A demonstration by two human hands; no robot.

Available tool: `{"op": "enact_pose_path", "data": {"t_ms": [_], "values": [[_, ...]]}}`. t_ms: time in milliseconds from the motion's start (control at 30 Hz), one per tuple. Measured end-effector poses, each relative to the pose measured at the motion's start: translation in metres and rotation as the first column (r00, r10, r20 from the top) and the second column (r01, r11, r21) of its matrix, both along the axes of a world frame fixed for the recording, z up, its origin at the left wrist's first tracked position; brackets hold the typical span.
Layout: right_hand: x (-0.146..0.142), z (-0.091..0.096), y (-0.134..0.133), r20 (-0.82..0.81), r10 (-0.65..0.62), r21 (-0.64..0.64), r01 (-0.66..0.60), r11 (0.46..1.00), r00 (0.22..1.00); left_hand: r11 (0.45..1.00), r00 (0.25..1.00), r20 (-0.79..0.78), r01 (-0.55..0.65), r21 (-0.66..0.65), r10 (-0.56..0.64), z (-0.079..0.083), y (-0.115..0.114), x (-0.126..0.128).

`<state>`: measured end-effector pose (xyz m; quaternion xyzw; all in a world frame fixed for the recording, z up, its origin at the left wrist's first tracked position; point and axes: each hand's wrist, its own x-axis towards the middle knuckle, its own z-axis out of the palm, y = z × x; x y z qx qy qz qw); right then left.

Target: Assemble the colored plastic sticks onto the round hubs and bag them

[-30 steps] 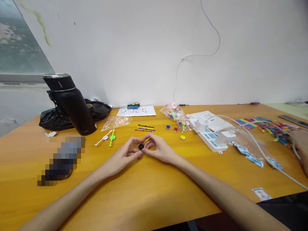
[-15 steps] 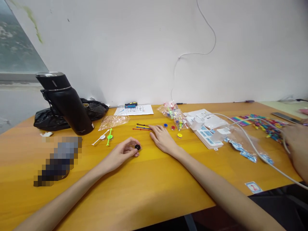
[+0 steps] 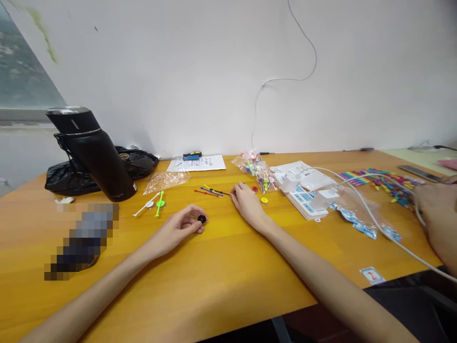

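In the head view, my left hand [image 3: 183, 226] is closed around a small black disc [image 3: 202, 219], pinching it between thumb and fingers. Farther right, my right hand [image 3: 248, 204] has its fingertips pressed together on the end of a thin black arrow [image 3: 224, 193]. That arrow crosses a loose bunch with a red arrow [image 3: 207, 191], a blue arrow and a yellow one. Beyond my right hand lie a red disc [image 3: 254, 189] and a yellow disc [image 3: 264, 200]. Left of my hands are a white arrow on a disc [image 3: 149, 204] and a green arrow on a disc [image 3: 160, 204].
A black bottle [image 3: 103, 159] stands at the left by a black bag [image 3: 62, 178]. Clear plastic bags, a power strip [image 3: 309, 205] and a white cable [image 3: 364, 197] lie around. At right, another person's hand [image 3: 433, 214] is near colourful pieces [image 3: 392, 186].
My right hand has shifted slightly right, drawing the black arrow across the other arrows, which now lie at different angles. The blue disc is mostly hidden by this hand. My left hand keeps the black disc.
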<state>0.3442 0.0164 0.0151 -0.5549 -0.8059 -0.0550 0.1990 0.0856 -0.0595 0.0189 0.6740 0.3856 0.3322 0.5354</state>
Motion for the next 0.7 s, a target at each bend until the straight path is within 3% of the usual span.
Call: {"op": "enact_pose_path", "data": {"t_ms": [267, 467, 700], "values": [[-0.0029, -0.0053, 0.0017, 0.154, -0.032, 0.075, 0.021, 0.997, 0.988, 1.0, 1.0, 0.014, 0.006, 0.016, -0.006, -0.0037, 0.0018, -0.0008], [-0.0027, -0.0001, -0.0013, 0.048, 0.013, 0.025, -0.014, 1.0, 0.999, 1.0, 1.0, 0.01, -0.001, 0.005, 0.001, -0.0024, 0.0006, -0.0009], [-0.0043, 0.0024, -0.0027, 0.063, -0.023, 0.006, 0.023, 1.0, 0.998, 1.0, 0.999, 0.034, 0.005, 0.0, -0.005, -0.0021, 0.0008, -0.0001]]}}
